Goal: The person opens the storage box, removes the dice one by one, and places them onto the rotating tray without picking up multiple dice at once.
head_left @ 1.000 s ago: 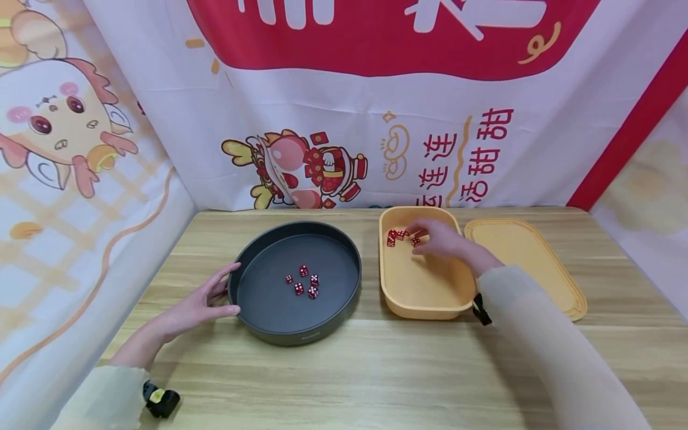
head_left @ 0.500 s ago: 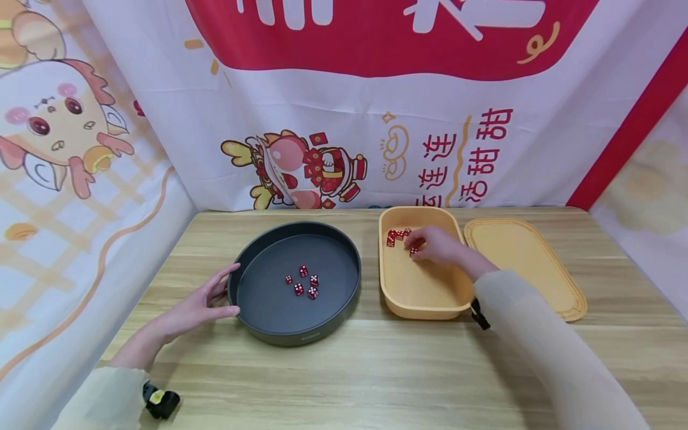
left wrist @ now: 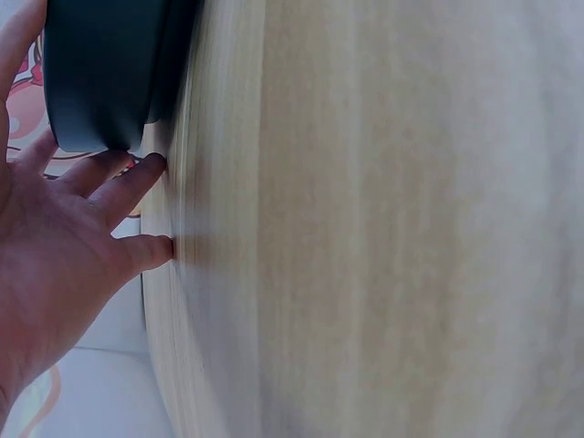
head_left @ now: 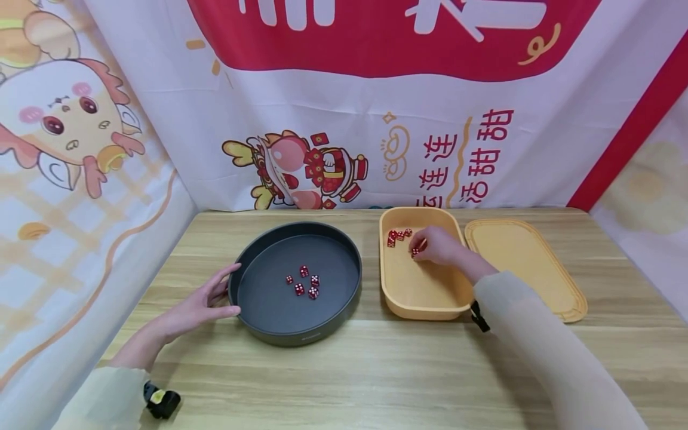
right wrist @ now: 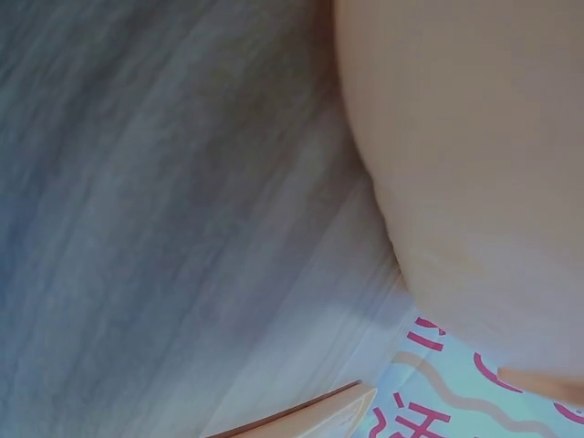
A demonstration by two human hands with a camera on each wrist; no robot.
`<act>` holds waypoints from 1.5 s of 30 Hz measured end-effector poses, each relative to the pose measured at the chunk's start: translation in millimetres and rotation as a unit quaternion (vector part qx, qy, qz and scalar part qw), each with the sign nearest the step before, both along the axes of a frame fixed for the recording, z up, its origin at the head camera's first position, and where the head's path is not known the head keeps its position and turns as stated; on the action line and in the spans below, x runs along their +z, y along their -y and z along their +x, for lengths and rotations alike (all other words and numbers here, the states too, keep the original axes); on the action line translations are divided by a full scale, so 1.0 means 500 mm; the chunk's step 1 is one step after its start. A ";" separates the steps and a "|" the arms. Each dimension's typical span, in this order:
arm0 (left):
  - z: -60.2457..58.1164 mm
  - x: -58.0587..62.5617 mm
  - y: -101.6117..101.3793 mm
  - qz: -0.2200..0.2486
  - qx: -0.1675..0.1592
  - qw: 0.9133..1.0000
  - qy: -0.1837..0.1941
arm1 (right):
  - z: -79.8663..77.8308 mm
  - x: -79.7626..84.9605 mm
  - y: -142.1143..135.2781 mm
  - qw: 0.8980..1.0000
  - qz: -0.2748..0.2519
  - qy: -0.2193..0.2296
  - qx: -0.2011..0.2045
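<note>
A round dark grey pan (head_left: 301, 239) stands on the table with several red dice (head_left: 299, 289) in it. My left hand (head_left: 201, 303) is at the pan's left side, fingers spread and thumb against the rim. In the left wrist view, the extended fingers of the left hand (left wrist: 82, 228) lie along the pan's dark wall (left wrist: 100, 82). My right hand (head_left: 439, 245) reaches into a yellow box (head_left: 424, 292) and pinches a red die (head_left: 415, 253) at its fingertips. More red dice (head_left: 392, 239) lie near the box's far left corner.
A flat yellow lid (head_left: 527, 257) lies on the wooden table (head_left: 344, 382), to the right of the box. Printed cloth (head_left: 333, 101) hangs behind the table and along its left side. The box's rim (right wrist: 310, 418) shows low in the right wrist view.
My right hand has moved slightly nearer within the box, away from the other dice, with a die at its fingertips. My left hand and the pan have stayed put.
</note>
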State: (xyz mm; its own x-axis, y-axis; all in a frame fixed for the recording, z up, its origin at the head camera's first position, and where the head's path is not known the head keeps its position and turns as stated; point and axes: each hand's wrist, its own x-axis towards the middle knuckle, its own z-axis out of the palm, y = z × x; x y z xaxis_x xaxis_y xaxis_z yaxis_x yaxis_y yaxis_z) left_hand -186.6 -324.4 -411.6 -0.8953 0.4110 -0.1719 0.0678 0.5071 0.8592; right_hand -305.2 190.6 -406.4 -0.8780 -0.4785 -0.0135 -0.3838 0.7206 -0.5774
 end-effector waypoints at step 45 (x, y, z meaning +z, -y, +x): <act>-0.001 0.000 -0.003 -0.006 0.003 1.000 -0.002 | 0.110 0.104 0.250 0.990 -0.054 0.031 0.128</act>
State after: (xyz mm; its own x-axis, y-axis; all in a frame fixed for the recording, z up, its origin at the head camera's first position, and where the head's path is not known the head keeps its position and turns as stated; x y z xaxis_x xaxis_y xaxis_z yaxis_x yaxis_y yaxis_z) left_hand -186.9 -322.8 -411.6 -0.8986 0.4033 -0.1729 0.0687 0.5185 0.8523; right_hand -250.4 65.7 -354.4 -0.7276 -0.6860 -0.0008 -0.5067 0.5382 -0.6734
